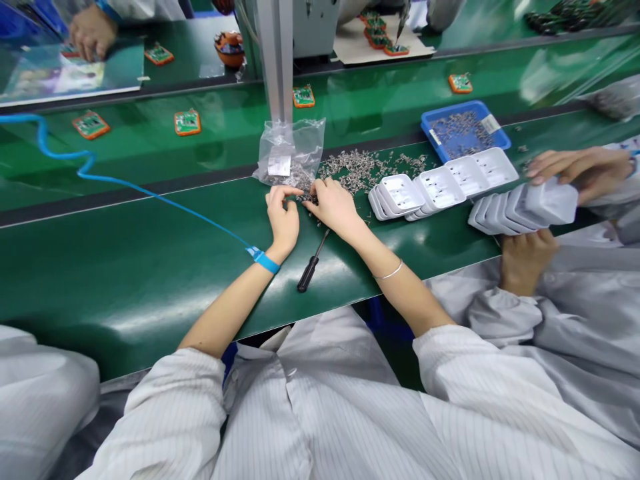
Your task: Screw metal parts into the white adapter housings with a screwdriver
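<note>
Your left hand and right hand meet at the near edge of the pile of small metal parts strewn on the green counter. The fingertips of both hands are pinched together on something tiny and dark between them; it is too small to make out, though it seems to be one piece drawn from that pile. Working at the pile's rim keeps the loose stock just beside your fingers.

A clear plastic bag stands just behind your hands, slumped open, with more of the same metal pieces showing at its bottom. To the right, a blue tray holds another scatter of them. A row of white plastic housings lies overlapping like tiles between the pile and the tray, their hollow sides up, close to your right hand.

A black-handled screwdriver rests on the counter just under your right forearm, untouched. A blue wrist strap circles your left wrist, its coiled cord trailing off to the left.

At the far right, a co-worker's hands hold another stack of white housings. Orange-framed circuit boards lie spaced out on the belt beyond.
</note>
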{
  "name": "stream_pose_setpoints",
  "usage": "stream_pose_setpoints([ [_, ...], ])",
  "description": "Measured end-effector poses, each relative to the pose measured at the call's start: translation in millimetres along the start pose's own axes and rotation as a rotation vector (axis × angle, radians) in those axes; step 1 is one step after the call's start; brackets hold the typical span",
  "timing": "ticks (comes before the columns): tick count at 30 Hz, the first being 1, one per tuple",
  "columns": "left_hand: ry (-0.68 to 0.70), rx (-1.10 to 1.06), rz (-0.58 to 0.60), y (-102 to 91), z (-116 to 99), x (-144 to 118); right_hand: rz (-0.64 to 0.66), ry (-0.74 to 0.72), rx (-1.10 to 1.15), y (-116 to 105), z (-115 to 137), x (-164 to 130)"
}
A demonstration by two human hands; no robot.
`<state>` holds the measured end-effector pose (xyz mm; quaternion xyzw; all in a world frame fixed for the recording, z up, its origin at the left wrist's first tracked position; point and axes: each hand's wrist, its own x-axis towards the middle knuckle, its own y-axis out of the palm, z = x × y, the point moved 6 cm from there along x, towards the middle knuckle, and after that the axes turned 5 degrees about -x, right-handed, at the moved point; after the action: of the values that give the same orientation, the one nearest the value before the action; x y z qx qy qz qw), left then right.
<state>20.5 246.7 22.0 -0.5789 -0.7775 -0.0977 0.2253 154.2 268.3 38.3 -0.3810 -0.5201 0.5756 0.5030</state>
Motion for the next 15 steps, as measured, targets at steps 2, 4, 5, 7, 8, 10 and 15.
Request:
stream_pose_setpoints([
  [2,-0.008,-0.003,0.004,0.4,1,0,0.014,0.024,0.054,3,-2,2],
  [4,-0.014,-0.003,0.011,1.0,1,1,0.011,0.037,0.116,6,-4,5],
  [5,-0.016,-0.005,0.014,1.3,1,1,0.005,0.041,0.144,8,-6,6],
  [7,-0.015,-0.013,0.019,1.7,1,1,-0.013,0.047,0.192,9,-10,8],
  [8,-0.014,-0.019,0.020,1.8,0,1,-0.022,0.049,0.213,9,-13,8],
  [10,-0.013,-0.031,0.018,1.8,0,1,-0.041,0.055,0.252,8,-18,9],
  [15,-0.017,-0.044,0.018,2.1,2,1,-0.107,0.067,0.363,-8,-31,3],
])
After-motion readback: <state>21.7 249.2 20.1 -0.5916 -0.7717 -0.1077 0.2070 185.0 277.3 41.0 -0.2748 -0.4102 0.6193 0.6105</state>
